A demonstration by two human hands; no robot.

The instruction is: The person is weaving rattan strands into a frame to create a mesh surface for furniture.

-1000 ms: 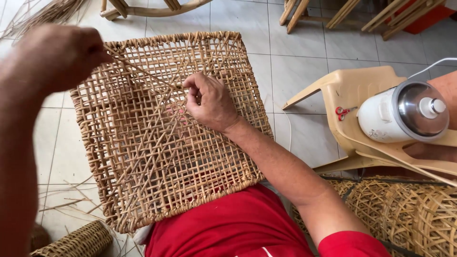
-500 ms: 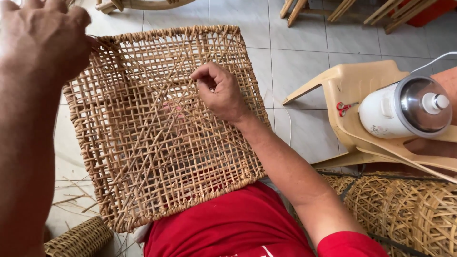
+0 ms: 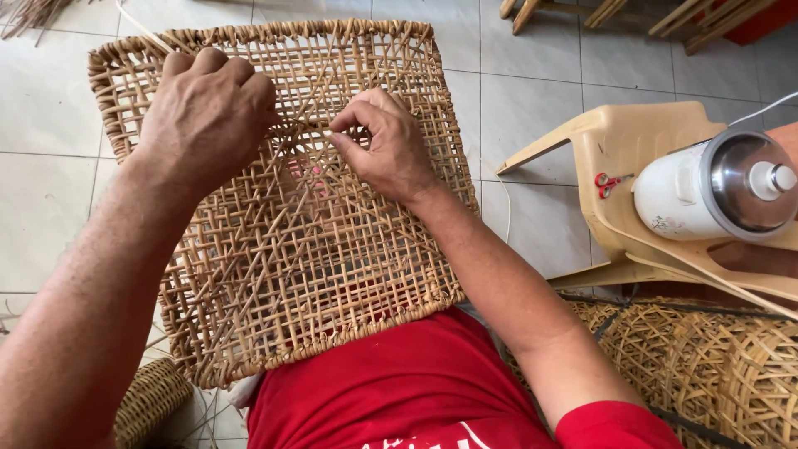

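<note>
Grey floor tiles (image 3: 532, 100) lie under a rattan panel (image 3: 332, 274) propped on the lap, long axis running away from the body. Left hand (image 3: 208, 112) is fisted on a strand (image 3: 141, 27); right hand (image 3: 386, 145) pinches the weave.

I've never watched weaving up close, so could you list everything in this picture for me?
woven cane panel: one, tan, on the lap, centre
cane strand: one, pale, running up from the left fist
plastic chair: one, beige, lying tipped at right
cooker pot: one, white with steel lid, on the chair
scissors: one, red handles, on the chair
woven baskets: several, tan, lower right
small basket: one, tan, lower left
floor tiles: pale grey
red shirt: one, bottom
left hand: fisted on the strand
right hand: pinching at the panel
</note>
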